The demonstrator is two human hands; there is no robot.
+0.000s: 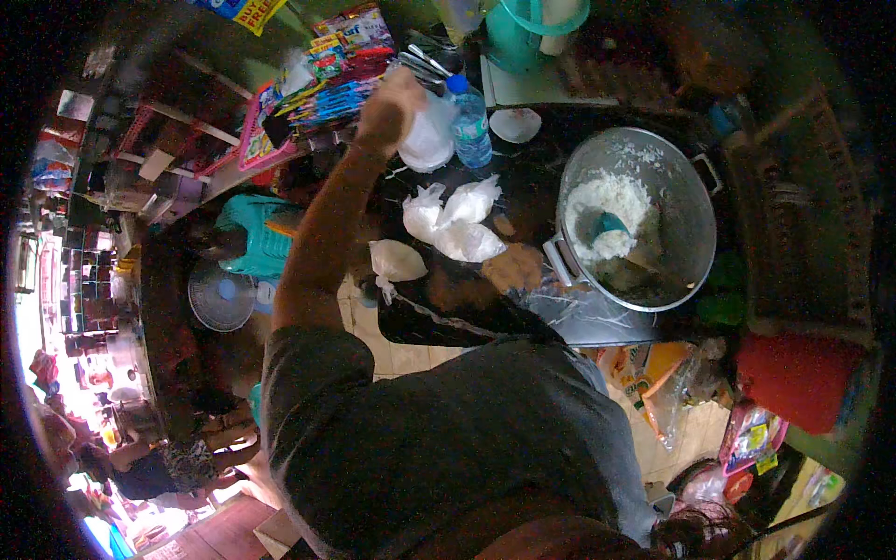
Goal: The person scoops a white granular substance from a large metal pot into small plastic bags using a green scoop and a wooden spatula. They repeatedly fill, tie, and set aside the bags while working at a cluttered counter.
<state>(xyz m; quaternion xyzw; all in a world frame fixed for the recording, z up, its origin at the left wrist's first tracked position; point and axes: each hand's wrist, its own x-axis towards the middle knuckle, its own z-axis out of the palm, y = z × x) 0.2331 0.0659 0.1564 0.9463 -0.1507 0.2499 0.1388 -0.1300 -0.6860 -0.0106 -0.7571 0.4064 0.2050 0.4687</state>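
My left hand [397, 105] reaches to the back of the dark marbled table, at the top of a white plastic-covered bundle [425, 140]; blur hides whether the fingers grip it. A clear water bottle [472, 129] with a blue cap stands just right of the bundle. Nearer me lie several knotted plastic bags [467, 241] with white contents, and a separate tied bag [399, 260] rests by the left table edge. On the right, a large metal pot [675, 231] holds white rice [616, 192] with a teal scoop [610, 224] in it. My right hand is out of view.
A white bowl [516, 126] sits behind the bags. Colourful sachets [329, 98] and a pink basket [269, 150] line the back left. A teal bucket [514, 38] stands behind the table. At left are a teal chair [255, 234], a fan [222, 299] and another person [150, 465].
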